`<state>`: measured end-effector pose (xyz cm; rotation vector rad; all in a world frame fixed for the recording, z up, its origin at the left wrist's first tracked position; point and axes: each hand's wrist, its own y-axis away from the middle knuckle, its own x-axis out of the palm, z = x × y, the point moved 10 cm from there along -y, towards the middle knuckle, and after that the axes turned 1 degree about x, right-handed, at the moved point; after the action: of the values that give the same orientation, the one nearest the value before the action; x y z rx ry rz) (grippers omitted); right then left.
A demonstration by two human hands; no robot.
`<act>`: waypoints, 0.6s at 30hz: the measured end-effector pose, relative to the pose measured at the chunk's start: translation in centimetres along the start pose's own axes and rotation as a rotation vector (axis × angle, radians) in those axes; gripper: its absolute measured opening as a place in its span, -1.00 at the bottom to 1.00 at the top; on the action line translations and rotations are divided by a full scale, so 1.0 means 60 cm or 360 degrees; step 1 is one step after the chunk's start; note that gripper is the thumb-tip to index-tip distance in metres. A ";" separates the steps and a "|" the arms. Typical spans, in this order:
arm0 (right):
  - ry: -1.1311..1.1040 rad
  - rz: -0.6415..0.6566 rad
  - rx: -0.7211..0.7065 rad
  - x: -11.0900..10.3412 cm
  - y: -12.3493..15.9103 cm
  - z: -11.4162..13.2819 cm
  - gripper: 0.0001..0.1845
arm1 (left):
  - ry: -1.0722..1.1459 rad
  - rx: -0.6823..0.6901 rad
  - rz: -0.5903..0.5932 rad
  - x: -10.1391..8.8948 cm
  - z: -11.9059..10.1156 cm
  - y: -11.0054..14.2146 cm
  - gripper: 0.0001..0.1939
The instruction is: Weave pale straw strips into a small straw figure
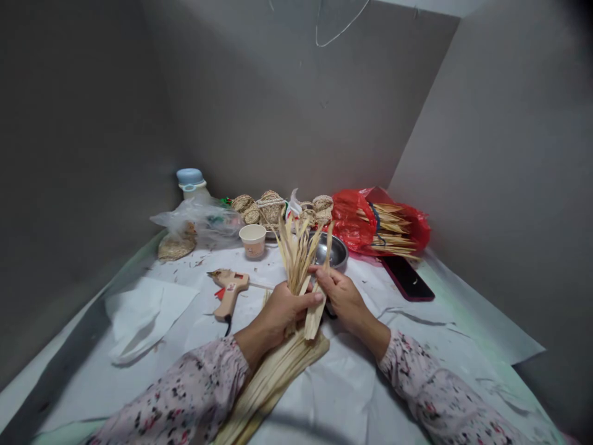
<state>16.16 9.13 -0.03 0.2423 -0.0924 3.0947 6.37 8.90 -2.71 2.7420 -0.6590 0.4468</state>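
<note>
A left hand (287, 315) clenches a bundle of dried leaf strips (296, 259) above a paper-covered table (370, 309), while the right hand's (340, 296) fingers grip its flat strips. More strips (273, 389) lie at 6 o'clock, a hot glue gun (229, 290) with an unreadable label at 10, woven miniature baskets (271, 207) at 12, and a steel bowl (333, 252) at 1.

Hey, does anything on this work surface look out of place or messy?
Small brown scraps are scattered over the white paper sheet, looking like leftover litter. The hot glue gun lies on its side among them. A thin white wire loop also hangs oddly at the top of the view.
</note>
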 end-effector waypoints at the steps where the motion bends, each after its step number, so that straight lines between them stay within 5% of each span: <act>1: 0.0034 -0.0024 -0.0019 -0.006 -0.002 0.001 -0.52 | -0.0019 -0.0005 0.0000 -0.003 0.002 -0.002 -0.64; 9: -0.0002 -0.0143 -0.0080 -0.055 -0.021 -0.010 -0.70 | -0.0085 0.0023 -0.0184 -0.032 -0.004 -0.005 -0.64; 18: -0.0092 -0.0023 0.0108 -0.030 -0.016 -0.033 -0.74 | -0.0305 0.0178 -0.0264 -0.042 -0.017 -0.008 -0.56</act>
<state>17.66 10.12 -2.18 0.3331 0.0127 3.0802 4.21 10.63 -2.81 2.9415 -0.4566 0.1903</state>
